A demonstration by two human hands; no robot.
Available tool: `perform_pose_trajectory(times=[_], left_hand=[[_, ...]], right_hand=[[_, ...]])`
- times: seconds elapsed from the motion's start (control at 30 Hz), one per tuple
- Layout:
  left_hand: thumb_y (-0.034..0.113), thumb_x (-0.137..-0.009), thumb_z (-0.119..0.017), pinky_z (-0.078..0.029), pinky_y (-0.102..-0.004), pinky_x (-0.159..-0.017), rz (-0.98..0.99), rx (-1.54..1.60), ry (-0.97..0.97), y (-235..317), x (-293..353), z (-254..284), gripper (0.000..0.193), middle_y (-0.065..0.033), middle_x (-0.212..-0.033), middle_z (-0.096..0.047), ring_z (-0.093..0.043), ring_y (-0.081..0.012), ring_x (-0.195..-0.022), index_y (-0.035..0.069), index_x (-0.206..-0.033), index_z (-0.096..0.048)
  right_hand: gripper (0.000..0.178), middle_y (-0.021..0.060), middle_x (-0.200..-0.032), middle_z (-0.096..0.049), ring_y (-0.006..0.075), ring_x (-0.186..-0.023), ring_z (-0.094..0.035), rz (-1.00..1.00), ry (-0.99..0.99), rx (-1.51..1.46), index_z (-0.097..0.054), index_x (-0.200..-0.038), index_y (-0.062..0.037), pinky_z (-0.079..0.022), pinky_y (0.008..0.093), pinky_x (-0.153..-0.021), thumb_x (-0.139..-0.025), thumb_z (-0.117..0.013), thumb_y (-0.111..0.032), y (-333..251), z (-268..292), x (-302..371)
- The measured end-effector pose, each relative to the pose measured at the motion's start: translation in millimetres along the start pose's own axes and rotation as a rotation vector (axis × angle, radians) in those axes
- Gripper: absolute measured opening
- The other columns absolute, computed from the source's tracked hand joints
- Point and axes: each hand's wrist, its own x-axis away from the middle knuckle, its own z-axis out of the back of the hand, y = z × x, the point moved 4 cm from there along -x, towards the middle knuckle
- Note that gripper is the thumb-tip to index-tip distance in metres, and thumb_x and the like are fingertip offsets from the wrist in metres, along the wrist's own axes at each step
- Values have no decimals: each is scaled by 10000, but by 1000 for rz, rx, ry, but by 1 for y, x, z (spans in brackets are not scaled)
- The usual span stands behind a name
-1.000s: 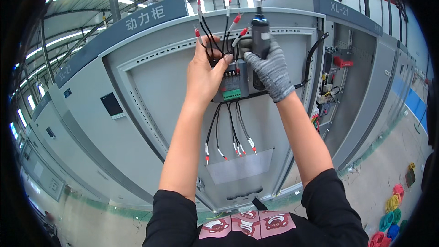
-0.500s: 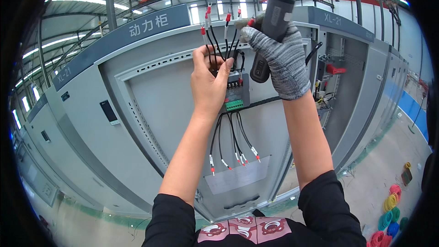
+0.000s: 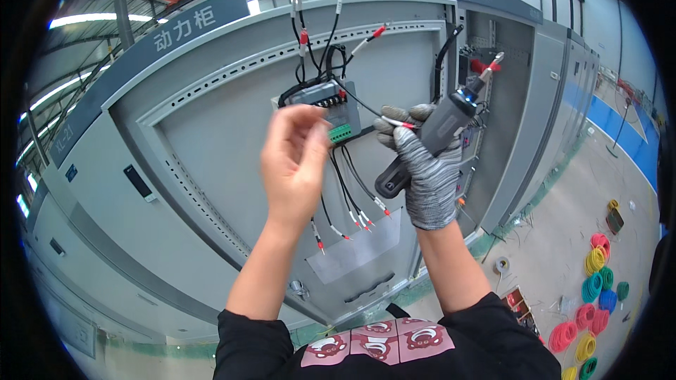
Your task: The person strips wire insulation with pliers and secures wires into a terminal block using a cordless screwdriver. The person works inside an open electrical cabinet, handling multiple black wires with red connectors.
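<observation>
Withdrawn from black wires (image 3: 329,63), left grip (image 3: 294,158) gapes; knit-gloved right grip (image 3: 431,179) clasps screwdriver (image 3: 446,127).

left fingers (image 3: 298,117): blurred | grey module (image 3: 354,111): partly hidden | lowest yellow coil (image 3: 569,374): cut off

Grey electrical cabinets (image 3: 169,239) and wire coils (image 3: 591,286) show a factory workshop.

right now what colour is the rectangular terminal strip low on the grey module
The terminal strip is green, clearest in the head view.
</observation>
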Motion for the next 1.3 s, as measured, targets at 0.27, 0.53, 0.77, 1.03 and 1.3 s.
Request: perform_pose_trajectory(times=[0.27, 0.53, 0.77, 1.03, 1.3], left_hand=[[263, -983, -648, -309, -196, -543, 511, 361, -328, -7, -10, -26, 220, 87, -710, -419, -334, -13, -603, 50, -1039, -655], [254, -976, -654, -471, -182, -644, 483, 204, -353, -8, -15, -26, 186, -33, -905, -693, -633, -58, -806, 69, -988, -637], [218, -953, -685, -511, -209, -748, 454, 236, -364, -10, -11, -23, 207, -48, -970, -719, -657, -70, -867, 57, -1077, -647], [229, -951, -693, -468, -193, -687, 521, 197, -333, -15, -2, -32, 174, 23, -838, -634, -561, -41, -736, 60, -984, -671], [257, -970, -672, -476, -197, -670, 545, 139, -299, -20, -1, -35, 200, 15, -816, -621, -569, -46, -725, 64, -922, -648]], right_hand=[[331, 163, -1122, -681, 225, -955, -711, 52, 31, 253, -543, -1172, -23, -605, 336, -848, -878, -691, 15, 11, -7, 28], [278, 109, -971, -706, 191, -854, -712, 30, 68, 352, -588, -1090, -27, -609, 319, -769, -851, -723, 11, 6, 13, 34], [275, 101, -895, -685, 192, -733, -708, -155, 93, 132, -559, -1040, -58, -601, 292, -660, -846, -737, 19, 19, 17, 33], [263, 67, -868, -646, 164, -704, -701, -256, 108, -42, -528, -1031, -61, -593, 257, -616, -868, -719, 19, 24, 17, 36], [257, 53, -842, -636, 141, -677, -674, -274, 75, -76, -518, -1032, -69, -567, 262, -598, -881, -711, 7, 29, 22, 34]])
